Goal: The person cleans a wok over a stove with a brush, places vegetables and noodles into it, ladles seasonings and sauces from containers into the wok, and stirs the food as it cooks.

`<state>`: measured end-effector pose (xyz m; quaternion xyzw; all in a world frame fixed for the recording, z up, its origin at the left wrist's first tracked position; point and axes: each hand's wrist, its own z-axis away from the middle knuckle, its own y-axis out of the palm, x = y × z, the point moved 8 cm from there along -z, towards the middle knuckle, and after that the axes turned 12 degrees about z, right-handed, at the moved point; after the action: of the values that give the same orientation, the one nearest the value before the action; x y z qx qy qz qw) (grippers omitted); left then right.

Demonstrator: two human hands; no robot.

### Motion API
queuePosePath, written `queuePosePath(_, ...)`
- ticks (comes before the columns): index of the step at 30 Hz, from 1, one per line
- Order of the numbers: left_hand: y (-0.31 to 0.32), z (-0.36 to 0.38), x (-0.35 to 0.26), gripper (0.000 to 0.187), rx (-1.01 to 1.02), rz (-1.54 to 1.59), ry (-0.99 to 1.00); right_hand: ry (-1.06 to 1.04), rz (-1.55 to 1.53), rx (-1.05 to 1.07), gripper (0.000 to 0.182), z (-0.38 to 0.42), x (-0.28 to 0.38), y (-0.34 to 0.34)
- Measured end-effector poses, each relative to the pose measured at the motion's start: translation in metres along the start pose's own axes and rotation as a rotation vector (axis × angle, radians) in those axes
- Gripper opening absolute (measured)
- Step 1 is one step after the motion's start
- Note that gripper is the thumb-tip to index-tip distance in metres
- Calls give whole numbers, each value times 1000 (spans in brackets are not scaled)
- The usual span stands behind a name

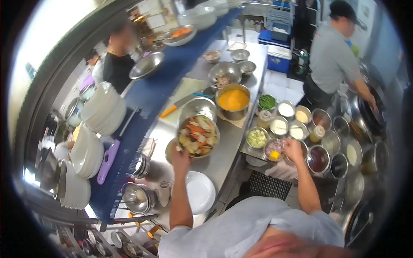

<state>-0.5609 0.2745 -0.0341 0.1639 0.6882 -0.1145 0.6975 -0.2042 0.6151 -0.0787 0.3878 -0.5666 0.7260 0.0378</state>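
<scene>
My left hand (180,157) is closed at the rim of a shallow metal bowl (169,150), right beside a larger bowl of cut vegetables (198,136) with orange, white and green pieces. Part of the shallow bowl is hidden by my fingers. On the other side, my right hand (294,150) reaches over a metal bowl of chopped purple onion (274,148), its fingers pressed together; what they hold, if anything, is too small to make out. A yellow piece (274,155) lies in the onion bowl. Chopped green vegetable fills the bowl (257,137) beside it.
A white plate (200,193) lies on the steel counter near my left forearm. Further back stand a pot of orange liquid (232,101) and an orange-handled knife (172,107). Stacked white dishes (102,109) line the blue shelf. A co-worker (333,56) stands at the right.
</scene>
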Motion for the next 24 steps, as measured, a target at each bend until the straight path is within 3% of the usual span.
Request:
queuePosePath(2,70,43,8,44,157,-222,63,147,-446,4,23,14,-33,-9)
queuePosePath(4,137,78,58,43,338,-84,-77,52,-547,-91,19,56,-10,-77)
queuePosePath(5,175,108,67,43,413,78,-209,44,-415,-170,19,85,-12,-117)
queuePosePath(6,213,146,70,43,508,207,-376,59,-477,-268,18,112,-36,-145)
queuePosePath(7,246,179,67,43,636,204,-398,49,-520,-415,19,150,-55,-184)
queuePosePath(8,274,210,67,43,753,204,-424,56,-359,-586,17,188,-90,-218)
queuePosePath(10,318,267,74,40,951,166,-455,376,-458,-831,15,297,-139,-290)
queuePosePath(14,406,366,46,31,1197,17,-529,537,167,-1515,20,461,-227,-392)
queuePosePath(16,448,417,52,27,1360,-45,-505,691,306,-1477,26,515,-294,-395)
queuePosePath(18,494,478,38,24,1488,-44,-498,933,428,-537,38,521,-371,-363)
queuePosePath(20,544,540,11,28,1584,12,-386,1027,421,-1013,42,584,-369,-354)
queuePosePath(22,580,606,-23,31,1770,8,-267,1485,187,-774,68,616,-339,-306)
queuePosePath(24,629,658,-22,28,1793,-34,-24,1460,-143,-618,63,608,-340,-243)
